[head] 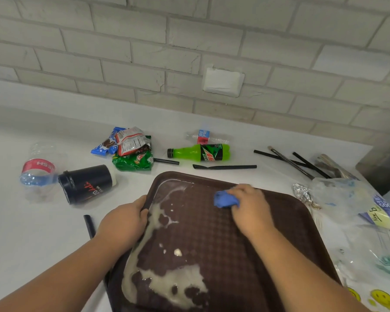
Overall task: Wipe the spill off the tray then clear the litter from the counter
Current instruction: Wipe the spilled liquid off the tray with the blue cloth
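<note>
A brown tray (279, 226) lies on the white counter (31, 239) in front of me. A milky spill (167, 282) runs along its left side and pools at the near left. My left hand (124, 221) grips the tray's left rim. My right hand (250, 206) presses a crumpled blue cloth (223, 199) onto the far middle of the tray, to the right of the spill. Litter lies around the tray: a black cup (88, 183) on its side, crushed clear bottles (38, 172), snack wrappers (131, 149), a green soda bottle (200, 152) and black straws (225, 167).
A brick wall (189, 52) backs the counter. At the right lie foil (303, 193), clear plastic bags (347, 199) and several more straws (297, 163). A short black straw (89, 225) lies left of my left hand. A second clear bottle (205, 136) lies behind the green one.
</note>
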A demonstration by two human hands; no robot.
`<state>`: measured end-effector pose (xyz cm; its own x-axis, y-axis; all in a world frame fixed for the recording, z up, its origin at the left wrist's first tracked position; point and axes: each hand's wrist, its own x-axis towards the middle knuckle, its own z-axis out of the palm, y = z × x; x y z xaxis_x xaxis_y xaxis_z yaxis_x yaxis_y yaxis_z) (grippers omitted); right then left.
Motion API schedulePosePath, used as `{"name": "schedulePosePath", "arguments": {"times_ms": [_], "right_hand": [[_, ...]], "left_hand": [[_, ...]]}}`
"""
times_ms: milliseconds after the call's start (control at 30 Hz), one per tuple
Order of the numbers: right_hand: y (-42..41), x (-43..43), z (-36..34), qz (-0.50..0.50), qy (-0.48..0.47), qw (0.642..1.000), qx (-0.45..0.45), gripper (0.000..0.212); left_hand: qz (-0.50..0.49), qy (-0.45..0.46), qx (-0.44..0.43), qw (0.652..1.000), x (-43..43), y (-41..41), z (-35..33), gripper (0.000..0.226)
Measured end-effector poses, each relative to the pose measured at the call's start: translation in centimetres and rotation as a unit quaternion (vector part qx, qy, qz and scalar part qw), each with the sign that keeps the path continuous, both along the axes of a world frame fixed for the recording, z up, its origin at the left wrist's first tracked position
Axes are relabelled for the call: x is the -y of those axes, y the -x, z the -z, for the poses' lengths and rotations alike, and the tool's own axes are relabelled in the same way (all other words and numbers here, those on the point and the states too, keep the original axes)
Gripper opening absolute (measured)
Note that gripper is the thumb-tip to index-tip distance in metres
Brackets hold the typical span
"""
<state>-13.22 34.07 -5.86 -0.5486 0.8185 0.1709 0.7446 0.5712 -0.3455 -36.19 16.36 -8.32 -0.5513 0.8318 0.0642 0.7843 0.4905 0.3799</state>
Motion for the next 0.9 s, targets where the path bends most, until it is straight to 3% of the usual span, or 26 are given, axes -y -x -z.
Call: {"name": "schedulePosePath", "arguments": {"times_ms": [67, 133, 200, 267, 367, 433, 600, 767, 833, 900], "right_hand": [[1.7, 1.9, -0.3, -0.074, 0.031, 0.997, -0.024, 0.045], [1.4, 2.5, -0.9, -0.076, 0.018, 0.996, -0.053, 0.045], [-0.6, 1.6, -1.7, -0.015, -0.051, 0.996, -0.073, 0.042], [-3.6, -0.6, -2.1, 0.095, -0.103, 0.989, -0.037, 0.037], [-6.6, -3.1, -1.4, 0.249, -0.023, 0.963, 0.104, 0.038], [-6.6, -3.5, -0.4, 0.271, 0.014, 0.951, 0.15, 0.043], [-3.5, -3.9, -1.0, 0.23, 0.056, 0.964, 0.123, 0.037], [0.7, -0.8, -0.9, 0.065, 0.101, 0.993, 0.014, 0.033], [1.1, 0.3, -0.8, 0.023, 0.097, 0.994, -0.043, 0.034], [0.1, 0.5, -1.2, 0.036, 0.033, 0.997, -0.066, 0.035]], "left_hand": [[-0.004, -0.001, 0.002, 1.0, 0.0, -0.1, -0.1, 0.035], [-0.004, -0.004, 0.006, 1.0, 0.0, -0.3, -0.2, 0.036], [-0.004, -0.008, 0.007, 1.0, 0.0, -0.2, -0.2, 0.037], [-0.004, -0.009, 0.007, 1.0, 0.1, -0.1, 0.0, 0.036], [0.001, -0.008, 0.007, 1.0, 0.1, 0.1, 0.0, 0.035], [0.008, -0.011, 0.008, 1.0, 0.1, 0.1, 0.0, 0.035], [0.017, -0.019, 0.008, 1.0, 0.3, 0.4, 0.1, 0.035], [0.01, -0.014, 0.004, 1.0, 0.3, 0.3, 0.0, 0.033], [0.005, -0.014, 0.004, 1.0, 0.2, 0.1, 0.0, 0.035], [0.003, -0.012, 0.006, 1.0, 0.2, 0.0, -0.1, 0.035]]}}
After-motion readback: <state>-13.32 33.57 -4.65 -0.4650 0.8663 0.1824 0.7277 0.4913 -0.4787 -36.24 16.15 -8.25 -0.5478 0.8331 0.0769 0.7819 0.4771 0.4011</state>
